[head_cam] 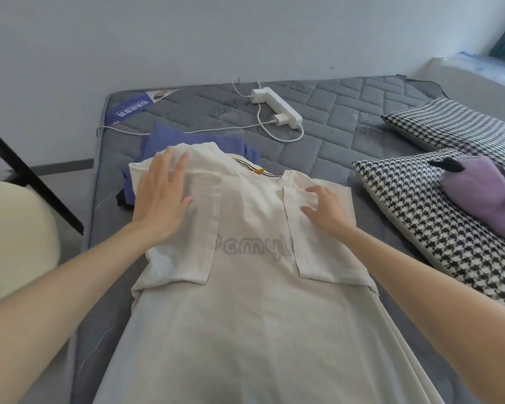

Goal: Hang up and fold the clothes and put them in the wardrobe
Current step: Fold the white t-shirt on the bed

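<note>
A white T-shirt (245,301) with grey lettering lies flat on the grey mattress (347,121), collar away from me, both sleeves folded inward over the chest. My left hand (161,196) lies flat with straight fingers on the folded left sleeve near the shoulder. My right hand (325,207) rests on the folded right sleeve, fingertips bent down onto the cloth. A blue-purple garment (169,138) is bunched under and behind the shirt's left shoulder.
A white power strip (277,107) with charger and cables lies on the mattress beyond the shirt. Two houndstooth pillows (420,217) and a purple plush toy (487,196) sit at the right. A black bar (32,176) and a cream round object (12,237) stand left.
</note>
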Demonstrator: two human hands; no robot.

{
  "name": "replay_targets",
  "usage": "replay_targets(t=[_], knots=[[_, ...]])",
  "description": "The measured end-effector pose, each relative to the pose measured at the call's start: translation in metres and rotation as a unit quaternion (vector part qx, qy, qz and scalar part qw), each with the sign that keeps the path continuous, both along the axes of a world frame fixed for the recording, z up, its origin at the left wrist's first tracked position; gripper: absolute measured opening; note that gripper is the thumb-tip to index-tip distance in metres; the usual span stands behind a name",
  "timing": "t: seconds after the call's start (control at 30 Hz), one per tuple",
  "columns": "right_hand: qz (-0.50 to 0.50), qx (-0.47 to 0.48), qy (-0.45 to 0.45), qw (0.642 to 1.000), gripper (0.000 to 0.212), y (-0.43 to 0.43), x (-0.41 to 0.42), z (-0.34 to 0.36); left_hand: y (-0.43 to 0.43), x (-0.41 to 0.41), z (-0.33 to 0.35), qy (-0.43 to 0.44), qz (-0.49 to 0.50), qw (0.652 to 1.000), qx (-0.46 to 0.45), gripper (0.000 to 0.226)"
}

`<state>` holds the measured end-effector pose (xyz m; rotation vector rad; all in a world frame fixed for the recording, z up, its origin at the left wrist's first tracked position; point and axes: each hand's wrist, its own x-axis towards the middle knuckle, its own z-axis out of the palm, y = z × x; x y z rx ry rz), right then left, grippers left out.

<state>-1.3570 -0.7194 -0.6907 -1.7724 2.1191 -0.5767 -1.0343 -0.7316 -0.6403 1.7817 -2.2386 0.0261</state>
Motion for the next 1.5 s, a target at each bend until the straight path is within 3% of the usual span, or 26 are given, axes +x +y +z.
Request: replay_targets(t=[0.17, 0.4, 0.47, 0.57, 0.63, 0.73, 0.87, 1.0, 1.1, 1.2, 1.33, 1.5], knots=[[-0.003, 0.016, -0.018, 1.0, 0.067, -0.04, -0.007, -0.011, -0.04, 0.004, 0.002, -0.035, 0.029, 0.999, 0.025, 0.086], [0.003, 0.073, 0.083, 0.994, 0.104, -0.082, -0.016, -0.015, -0.065, 0.003, -0.003, -0.022, 0.021, 0.999, 0.029, 0.1], [0.002, 0.114, 0.098, 0.989, 0.117, -0.089, -0.018, -0.011, -0.068, 0.001, -0.004, 0.015, 0.022, 0.999, 0.022, 0.097], [-0.018, 0.164, 0.107, 0.98, 0.124, -0.096, -0.014, -0.008, -0.067, -0.001, -0.005, 0.075, 0.028, 0.997, 0.01, 0.075], [-0.049, 0.184, 0.124, 0.974, 0.113, -0.095, -0.008, -0.007, -0.064, -0.003, -0.003, 0.066, 0.041, 0.997, 0.006, 0.059], [-0.048, 0.193, 0.196, 0.96, 0.074, -0.092, -0.001, -0.004, -0.057, -0.005, 0.001, 0.031, 0.033, 0.999, -0.002, 0.039], [-0.019, 0.118, 0.253, 0.96, 0.049, -0.08, -0.002, 0.001, -0.045, -0.002, 0.009, 0.078, -0.007, 0.997, 0.005, 0.023], [-0.018, 0.011, 0.176, 0.984, 0.021, -0.055, -0.007, 0.016, -0.025, 0.006, 0.022, 0.091, -0.002, 0.996, 0.011, 0.01], [-0.053, -0.053, 0.075, 0.994, 0.017, -0.035, -0.012, 0.037, -0.007, 0.01, 0.032, 0.11, 0.026, 0.993, 0.013, 0.012], [-0.05, -0.1, 0.039, 0.993, 0.022, -0.013, -0.019, 0.062, 0.011, 0.015, 0.039, 0.136, 0.03, 0.99, 0.01, 0.011], [-0.019, -0.138, 0.059, 0.988, 0.03, 0.03, -0.025, 0.091, 0.045, 0.026, 0.044, 0.161, 0.025, 0.986, 0.019, 0.014], [0.033, -0.17, 0.159, 0.972, 0.021, 0.099, -0.021, 0.1, 0.099, 0.041, 0.035, 0.16, 0.008, 0.987, 0.029, 0.006]])
